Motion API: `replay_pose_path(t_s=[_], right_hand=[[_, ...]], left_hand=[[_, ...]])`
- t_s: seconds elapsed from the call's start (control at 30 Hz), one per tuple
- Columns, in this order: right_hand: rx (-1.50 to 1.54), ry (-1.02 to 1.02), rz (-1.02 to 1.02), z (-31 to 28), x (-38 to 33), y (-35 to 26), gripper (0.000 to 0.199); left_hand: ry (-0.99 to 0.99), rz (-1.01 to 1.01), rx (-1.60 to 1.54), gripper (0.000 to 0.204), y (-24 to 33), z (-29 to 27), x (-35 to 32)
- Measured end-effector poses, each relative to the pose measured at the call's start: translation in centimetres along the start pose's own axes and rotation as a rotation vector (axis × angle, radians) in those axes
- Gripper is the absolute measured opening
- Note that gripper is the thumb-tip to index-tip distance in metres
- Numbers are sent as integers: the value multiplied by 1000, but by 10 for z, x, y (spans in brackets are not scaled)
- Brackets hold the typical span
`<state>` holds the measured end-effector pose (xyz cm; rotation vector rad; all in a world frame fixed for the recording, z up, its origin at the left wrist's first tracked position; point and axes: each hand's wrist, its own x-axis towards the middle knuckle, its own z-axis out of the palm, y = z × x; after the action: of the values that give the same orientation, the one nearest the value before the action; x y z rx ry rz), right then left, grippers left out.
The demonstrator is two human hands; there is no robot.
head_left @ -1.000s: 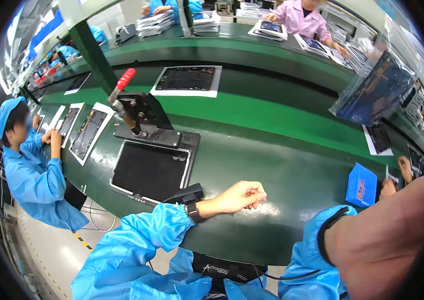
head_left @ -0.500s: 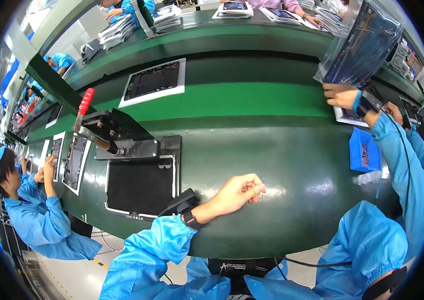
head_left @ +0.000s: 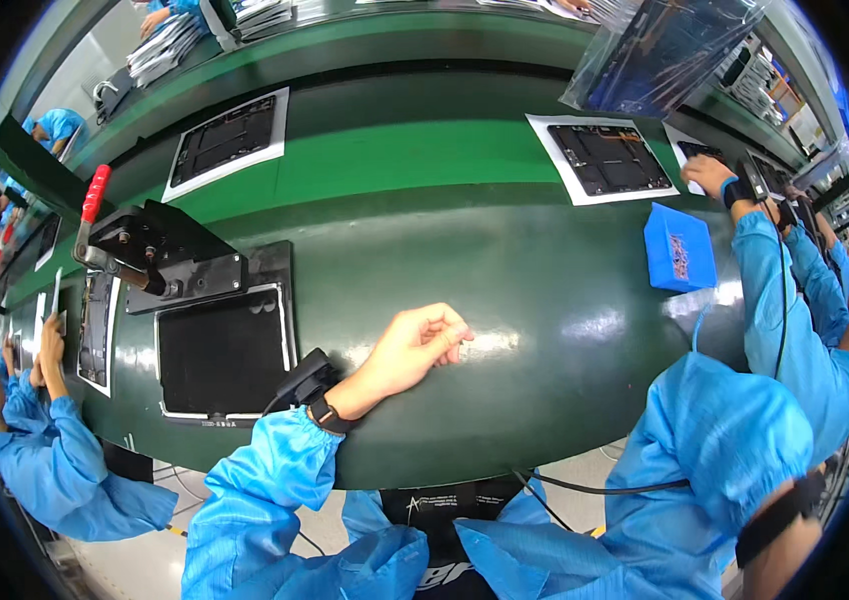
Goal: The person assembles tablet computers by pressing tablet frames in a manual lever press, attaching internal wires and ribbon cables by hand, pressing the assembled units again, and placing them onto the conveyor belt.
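Observation:
My left hand [head_left: 415, 348] hovers over or rests on the green bench, thumb and fingers curled closed, with nothing visible in them. A black module is strapped to its wrist. To its left, a black clamp fixture [head_left: 160, 250] with a red handle stands behind a flat black pad [head_left: 220, 355] framed in white. At the lower right rim only the strapped wrist and part of my right hand [head_left: 785, 558] show; its fingers are hidden. Ahead to the right, a dark tablet-like housing [head_left: 607, 160] lies on a white sheet.
A blue bin [head_left: 658, 255] of small copper-coloured parts sits at right, near a co-worker's hand [head_left: 711, 174]. A plastic-wrapped dark panel [head_left: 665, 60] stands up beyond. Another housing [head_left: 230, 140] lies far left. A co-worker at left handles sheets; a cable [head_left: 605, 490] crosses my lap.
The view has shifted toward the right. The co-worker's hand has come away from the right-hand housing, which now lies uncovered and farther left relative to the blue bin. My left hand stays curled.

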<state>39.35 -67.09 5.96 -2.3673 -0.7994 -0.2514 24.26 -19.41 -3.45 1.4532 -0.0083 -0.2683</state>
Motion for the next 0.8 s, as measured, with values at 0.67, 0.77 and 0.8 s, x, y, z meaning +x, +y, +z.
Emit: replay_pose_path(t_s=[0.67, 0.77, 0.8], right_hand=[[691, 80, -113, 117, 14, -175, 15], [560, 115, -200, 110, 12, -164, 11], [530, 150, -228, 110, 12, -160, 9]], left_hand=[[-62, 5, 46, 13, 80, 88, 8], [-133, -51, 114, 14, 87, 97, 18], [-184, -89, 98, 14, 86, 100, 23]])
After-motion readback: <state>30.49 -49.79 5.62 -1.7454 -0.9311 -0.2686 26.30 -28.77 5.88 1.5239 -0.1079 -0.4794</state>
